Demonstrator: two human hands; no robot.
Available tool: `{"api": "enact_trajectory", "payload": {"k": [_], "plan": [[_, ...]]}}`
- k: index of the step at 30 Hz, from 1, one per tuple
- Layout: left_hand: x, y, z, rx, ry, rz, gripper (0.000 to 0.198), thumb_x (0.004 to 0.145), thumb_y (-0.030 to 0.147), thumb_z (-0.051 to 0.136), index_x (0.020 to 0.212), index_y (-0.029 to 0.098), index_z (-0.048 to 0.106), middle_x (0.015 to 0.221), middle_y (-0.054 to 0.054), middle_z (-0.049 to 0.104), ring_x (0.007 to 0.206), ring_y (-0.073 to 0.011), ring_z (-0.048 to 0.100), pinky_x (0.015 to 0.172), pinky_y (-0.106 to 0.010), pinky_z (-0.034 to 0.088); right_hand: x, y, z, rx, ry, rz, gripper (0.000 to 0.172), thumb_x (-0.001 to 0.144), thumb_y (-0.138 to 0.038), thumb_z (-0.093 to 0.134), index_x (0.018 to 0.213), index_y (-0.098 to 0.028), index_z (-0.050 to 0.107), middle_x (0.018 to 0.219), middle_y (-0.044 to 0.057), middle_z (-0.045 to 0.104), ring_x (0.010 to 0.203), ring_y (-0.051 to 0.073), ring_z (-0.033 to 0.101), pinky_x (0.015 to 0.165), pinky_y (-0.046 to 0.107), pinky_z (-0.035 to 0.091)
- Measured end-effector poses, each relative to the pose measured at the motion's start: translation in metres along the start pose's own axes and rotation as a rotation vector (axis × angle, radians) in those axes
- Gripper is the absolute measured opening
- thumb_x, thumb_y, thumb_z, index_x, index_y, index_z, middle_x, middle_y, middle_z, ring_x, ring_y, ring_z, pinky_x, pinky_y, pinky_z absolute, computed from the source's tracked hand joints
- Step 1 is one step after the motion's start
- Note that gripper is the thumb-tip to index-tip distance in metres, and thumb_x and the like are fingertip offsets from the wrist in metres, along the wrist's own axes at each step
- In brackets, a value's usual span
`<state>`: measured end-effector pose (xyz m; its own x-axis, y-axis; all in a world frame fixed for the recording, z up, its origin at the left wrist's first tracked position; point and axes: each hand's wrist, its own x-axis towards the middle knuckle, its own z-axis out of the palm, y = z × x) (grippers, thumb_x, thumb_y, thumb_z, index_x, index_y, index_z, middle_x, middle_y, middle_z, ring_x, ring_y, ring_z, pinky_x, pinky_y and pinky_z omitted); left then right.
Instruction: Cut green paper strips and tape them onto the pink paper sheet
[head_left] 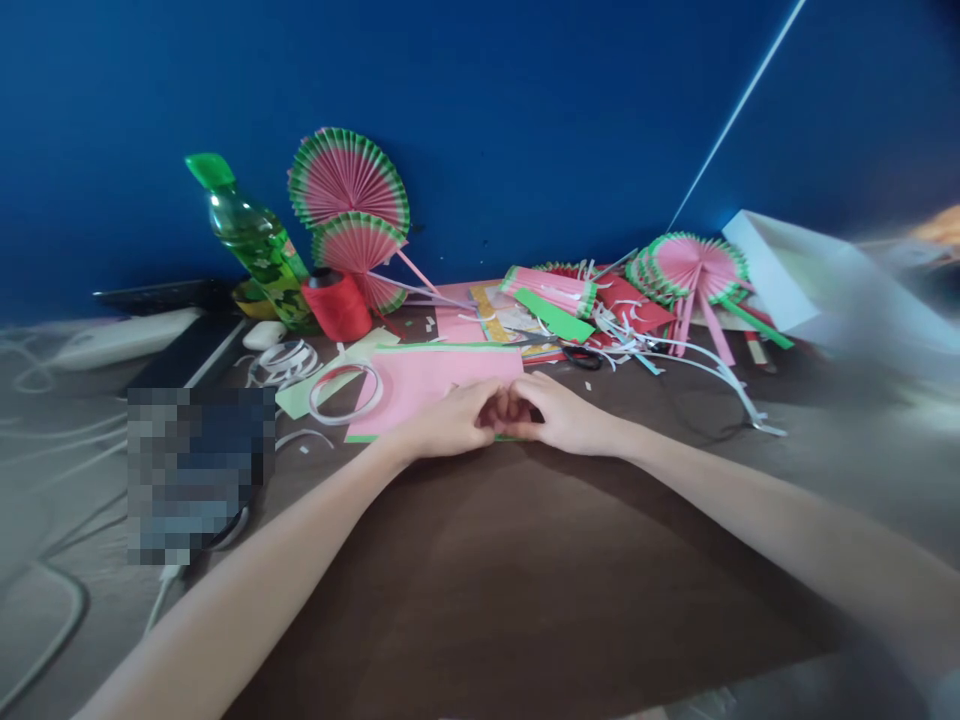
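My left hand and my right hand meet over the near right corner of a pink sheet of paper with green edges. The fingers of both hands are curled and pressed together at the tips. What they pinch, if anything, is hidden between them. A white ring of tape lies on the sheet's left part, left of my left hand. Beyond my right hand lie black-handled scissors.
Pleated pink-and-green paper fans lean on the blue wall, with more fans at right. A green bottle, a red thread spool, white paper strips, a white box and a pixelated object stand or lie around.
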<state>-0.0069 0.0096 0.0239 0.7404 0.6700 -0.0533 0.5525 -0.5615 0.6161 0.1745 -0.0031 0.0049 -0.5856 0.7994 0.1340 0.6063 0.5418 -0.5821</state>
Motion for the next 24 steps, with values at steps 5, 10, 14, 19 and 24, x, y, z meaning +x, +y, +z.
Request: {"api": "enact_trajectory", "payload": {"k": [5, 10, 14, 19, 24], "plan": [[0.000, 0.000, 0.000, 0.006, 0.003, 0.003, 0.017, 0.063, 0.010, 0.045, 0.076, 0.020, 0.041, 0.075, 0.001, 0.050, 0.075, -0.0156, 0.047, 0.071, -0.030, 0.036, 0.000, 0.000, 0.001, 0.007, -0.004, 0.007, 0.019, 0.079, -0.034, 0.057, 0.074, -0.017, 0.050, 0.077, 0.003, 0.053, 0.078, 0.017, 0.044, 0.070, 0.029, 0.036], [0.000, -0.002, 0.000, -0.005, 0.014, 0.018, 0.015, 0.064, 0.011, 0.046, 0.075, 0.020, 0.041, 0.077, 0.001, 0.052, 0.080, -0.0167, 0.047, 0.075, -0.032, 0.035, -0.001, 0.001, 0.004, -0.110, 0.043, -0.031, 0.025, 0.074, -0.038, 0.064, 0.074, -0.017, 0.050, 0.085, 0.005, 0.053, 0.082, 0.019, 0.042, 0.074, 0.032, 0.035], [-0.002, 0.000, 0.000, 0.013, 0.006, -0.010, 0.017, 0.062, 0.009, 0.044, 0.074, 0.020, 0.039, 0.075, 0.001, 0.051, 0.079, -0.0173, 0.047, 0.074, -0.032, 0.036, -0.002, 0.004, 0.004, -0.079, 0.099, -0.052, 0.025, 0.082, -0.040, 0.053, 0.072, -0.017, 0.050, 0.080, 0.004, 0.053, 0.078, 0.017, 0.043, 0.074, 0.031, 0.034], [-0.002, 0.001, -0.002, -0.029, 0.024, -0.021, 0.013, 0.065, 0.013, 0.047, 0.074, 0.020, 0.040, 0.075, 0.001, 0.050, 0.077, -0.0167, 0.047, 0.074, -0.033, 0.038, -0.002, 0.007, 0.005, -0.100, 0.078, -0.064, 0.027, 0.083, -0.044, 0.050, 0.077, -0.017, 0.051, 0.082, 0.005, 0.052, 0.081, 0.019, 0.042, 0.075, 0.032, 0.036], [-0.003, -0.010, -0.006, -0.368, 0.038, -0.085, 0.019, 0.063, 0.015, 0.047, 0.081, 0.020, 0.042, 0.082, 0.001, 0.052, 0.076, -0.0143, 0.049, 0.069, -0.030, 0.041, -0.003, 0.005, 0.003, -0.095, 0.059, -0.051, 0.020, 0.082, -0.038, 0.054, 0.082, -0.018, 0.053, 0.087, 0.006, 0.053, 0.085, 0.020, 0.044, 0.078, 0.034, 0.038]]}}
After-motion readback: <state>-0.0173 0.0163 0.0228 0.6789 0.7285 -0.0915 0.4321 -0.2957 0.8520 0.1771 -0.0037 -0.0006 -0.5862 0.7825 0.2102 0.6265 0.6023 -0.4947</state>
